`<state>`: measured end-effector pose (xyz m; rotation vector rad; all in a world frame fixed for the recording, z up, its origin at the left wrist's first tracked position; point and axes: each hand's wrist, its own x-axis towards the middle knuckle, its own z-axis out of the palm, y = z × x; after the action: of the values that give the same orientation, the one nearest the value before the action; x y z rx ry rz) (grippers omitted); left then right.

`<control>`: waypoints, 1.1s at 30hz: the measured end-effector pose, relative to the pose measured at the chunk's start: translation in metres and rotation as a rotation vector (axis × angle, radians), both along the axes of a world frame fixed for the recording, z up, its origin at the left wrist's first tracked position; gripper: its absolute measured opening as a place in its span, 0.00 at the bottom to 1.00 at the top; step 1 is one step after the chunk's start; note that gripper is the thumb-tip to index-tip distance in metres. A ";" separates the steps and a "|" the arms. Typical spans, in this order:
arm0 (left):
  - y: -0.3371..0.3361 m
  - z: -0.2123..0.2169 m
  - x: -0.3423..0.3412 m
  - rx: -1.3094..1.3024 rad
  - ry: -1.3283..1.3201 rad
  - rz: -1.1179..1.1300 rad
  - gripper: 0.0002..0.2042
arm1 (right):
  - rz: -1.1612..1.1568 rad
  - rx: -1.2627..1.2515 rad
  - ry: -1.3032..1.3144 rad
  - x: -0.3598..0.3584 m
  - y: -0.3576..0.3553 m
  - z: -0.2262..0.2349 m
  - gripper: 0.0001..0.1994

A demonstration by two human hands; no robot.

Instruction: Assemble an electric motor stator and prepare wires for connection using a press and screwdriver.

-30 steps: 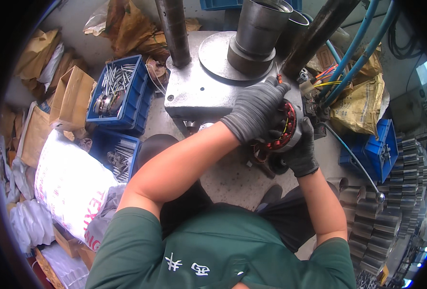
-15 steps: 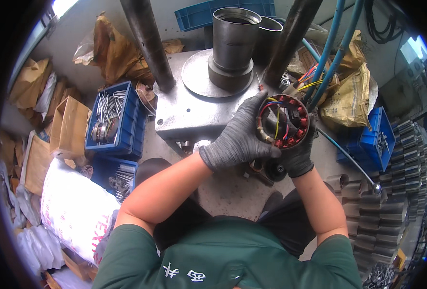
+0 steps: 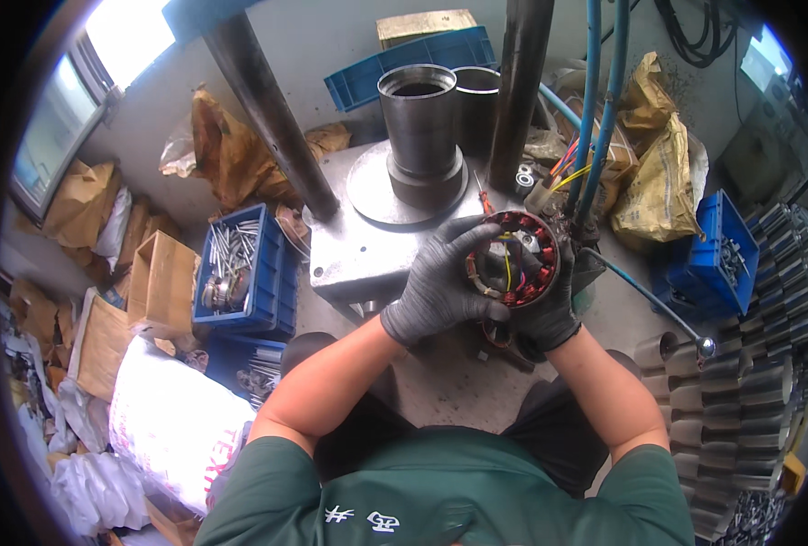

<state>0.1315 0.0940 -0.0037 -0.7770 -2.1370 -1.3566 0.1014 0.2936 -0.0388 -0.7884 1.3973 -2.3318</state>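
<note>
I see the left hand (image 3: 442, 284) and right hand (image 3: 554, 314) curled round a ring (image 3: 547, 261), in front of the steel cylinder (image 3: 419, 127), its coils (image 3: 520, 221) wound, its wires (image 3: 508, 262) apparently left unfastened

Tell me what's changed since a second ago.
The copper-wound ring has turned: its opening faced left, partly covered by the left hand; now it faces up toward the camera. The left hand has shifted to its left rim, while the right hand still supports its right side. The camera view has tilted too. The metal cylinder stays on its round plate.
</note>
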 end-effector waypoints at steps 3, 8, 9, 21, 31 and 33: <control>0.000 -0.001 0.000 -0.004 -0.007 -0.025 0.49 | -0.082 0.158 0.195 0.002 0.000 0.004 0.38; 0.000 0.007 -0.002 -0.036 0.004 -0.067 0.51 | -0.257 0.416 0.494 0.001 -0.004 0.019 0.38; -0.001 0.012 -0.001 -0.012 -0.042 -0.061 0.53 | -0.260 0.394 0.500 0.001 -0.006 0.025 0.38; -0.005 0.065 -0.009 -0.181 -0.067 -0.211 0.24 | 0.063 0.085 0.162 -0.008 -0.009 0.050 0.44; -0.021 0.152 -0.038 0.534 -0.412 -0.044 0.14 | 0.322 -0.315 -0.724 -0.029 -0.008 0.030 0.49; -0.044 0.169 -0.077 0.481 -0.332 0.037 0.15 | 0.237 -0.220 -0.702 -0.037 -0.011 0.020 0.43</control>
<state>0.0547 0.0503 0.1655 -0.3356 -1.9095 -1.9850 0.0648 0.2831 -0.0192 -0.1259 0.7155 -2.2591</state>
